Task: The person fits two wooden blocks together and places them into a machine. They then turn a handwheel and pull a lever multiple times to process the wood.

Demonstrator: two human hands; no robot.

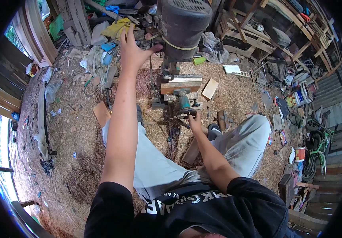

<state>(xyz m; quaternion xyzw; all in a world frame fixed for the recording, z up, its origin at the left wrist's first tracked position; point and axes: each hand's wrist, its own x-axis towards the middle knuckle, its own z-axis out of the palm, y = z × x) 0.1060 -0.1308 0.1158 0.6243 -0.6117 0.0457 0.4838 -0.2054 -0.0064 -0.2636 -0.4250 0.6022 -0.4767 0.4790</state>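
Observation:
My left hand [134, 53] is raised with its fingers spread, its thumb pointing at the dark motor housing [186, 23] of an upright machine. A yellowish band [181, 46] runs round the lower part of that housing. Below it, a wooden piece [181, 86] lies across the machine, in front of a teal metal part [184, 101]. My right hand [195, 121] is closed on the rim of a dark handwheel [186, 113] at the machine's near side, between my knees.
A pale wood block [210, 89] lies right of the machine on the shavings-covered floor [79, 139]. Another board [101, 114] rests by my left knee. Rags and a yellow cloth [117, 27] lie at the back left. Wooden frames, tubs [294, 98] and a green bike [320, 152] line the right.

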